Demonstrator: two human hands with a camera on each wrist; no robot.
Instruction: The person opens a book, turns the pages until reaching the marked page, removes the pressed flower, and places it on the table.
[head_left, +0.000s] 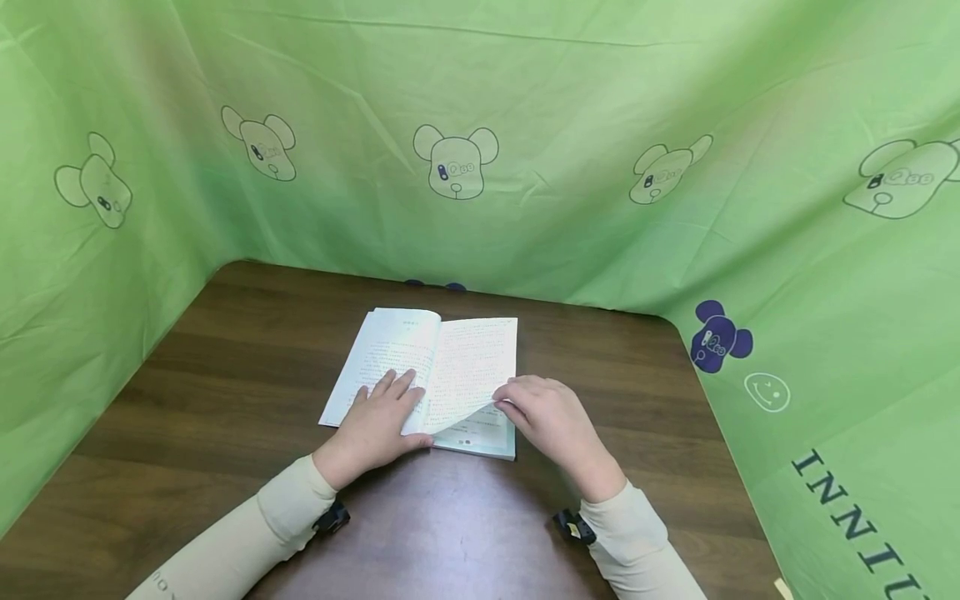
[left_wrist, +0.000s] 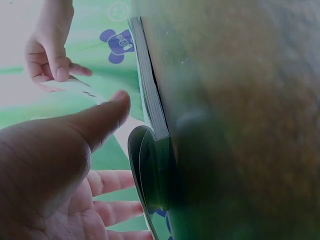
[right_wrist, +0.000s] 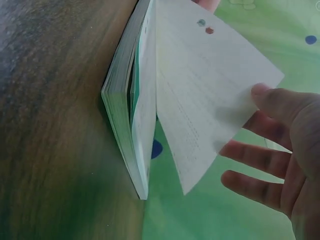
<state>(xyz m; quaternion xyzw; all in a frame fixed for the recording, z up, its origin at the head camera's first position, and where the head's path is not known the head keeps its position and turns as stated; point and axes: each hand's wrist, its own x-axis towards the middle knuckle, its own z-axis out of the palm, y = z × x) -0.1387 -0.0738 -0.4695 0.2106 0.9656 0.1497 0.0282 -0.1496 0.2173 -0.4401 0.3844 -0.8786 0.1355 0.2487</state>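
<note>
Book (head_left: 474,358) open, gutter (head_left: 432,375) near-to-far

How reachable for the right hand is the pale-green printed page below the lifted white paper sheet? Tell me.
Probably yes: the right hand pinches the white sheet, but the pale-green page lies partly uncovered close by.

Pale glare on the tabletop (head_left: 450,533), hazy blur in left wrist view
</note>
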